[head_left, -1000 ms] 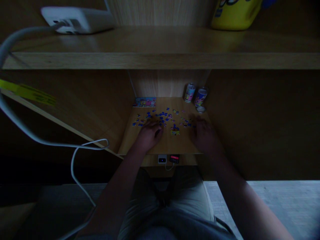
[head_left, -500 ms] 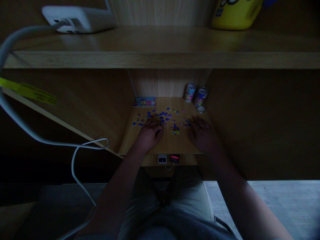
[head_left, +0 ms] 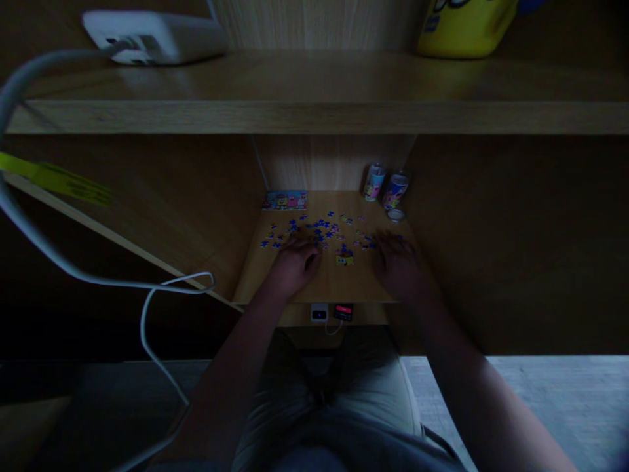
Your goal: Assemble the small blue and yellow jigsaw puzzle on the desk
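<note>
Blue-backed and coloured jigsaw puzzle pieces (head_left: 319, 234) lie scattered over the wooden shelf. My left hand (head_left: 296, 259) rests at their near left edge, fingers curled and the thumb bent in to them; anything inside is hidden. On the right, my right hand (head_left: 396, 259) lies low with its fingers stretched forward, the tips beside a few loose pieces (head_left: 367, 242). Between both hands sits a small joined part of the puzzle (head_left: 344, 259), mostly yellow with a cartoon face. Behind the pieces is a picture strip (head_left: 285, 200) with cartoon figures.
Two printed cans (head_left: 374, 182) stand at the back right, a round metal lid (head_left: 396, 215) before them. An upper shelf (head_left: 314, 118) juts out above, with a white box (head_left: 162, 39) and a yellow container (head_left: 462, 29). A white cable (head_left: 98, 282) loops down the left. A phone (head_left: 343, 311) lies below.
My right hand's fingers have shifted very slightly over the board. The left hand and the puzzle pieces look the same.
</note>
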### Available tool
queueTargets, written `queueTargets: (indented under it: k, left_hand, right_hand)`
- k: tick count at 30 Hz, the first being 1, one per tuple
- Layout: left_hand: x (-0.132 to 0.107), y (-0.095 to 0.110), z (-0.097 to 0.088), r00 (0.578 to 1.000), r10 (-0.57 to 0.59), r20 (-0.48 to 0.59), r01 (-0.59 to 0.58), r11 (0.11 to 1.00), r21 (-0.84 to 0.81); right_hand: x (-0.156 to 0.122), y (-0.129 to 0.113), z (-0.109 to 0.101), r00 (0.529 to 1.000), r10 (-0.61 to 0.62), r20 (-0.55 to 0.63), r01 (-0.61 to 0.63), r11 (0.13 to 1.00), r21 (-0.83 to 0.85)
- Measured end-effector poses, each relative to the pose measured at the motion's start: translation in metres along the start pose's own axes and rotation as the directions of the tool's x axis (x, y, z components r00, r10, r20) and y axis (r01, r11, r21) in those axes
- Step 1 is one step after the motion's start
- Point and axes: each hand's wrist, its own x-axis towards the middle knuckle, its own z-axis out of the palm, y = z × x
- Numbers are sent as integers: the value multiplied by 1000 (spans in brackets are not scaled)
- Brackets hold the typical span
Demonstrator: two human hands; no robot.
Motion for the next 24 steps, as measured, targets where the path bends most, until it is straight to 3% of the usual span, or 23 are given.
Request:
queueTargets:
  k: [6, 16, 24]
  left_hand:
    - [2, 0, 1, 1000, -13, -11, 12, 1000, -12]
    - [2, -1, 2, 1000, 16, -17, -16, 1000, 11]
    - [3, 0, 2, 1000, -4, -12, 3, 1000, -6]
  right_hand:
    - [11, 9, -6, 992, 126, -15, -127, 991, -49]
    - [53, 16, -17, 964, 144, 224, -103, 977, -186]
    - [63, 21, -14, 945, 176, 276, -132, 976, -172]
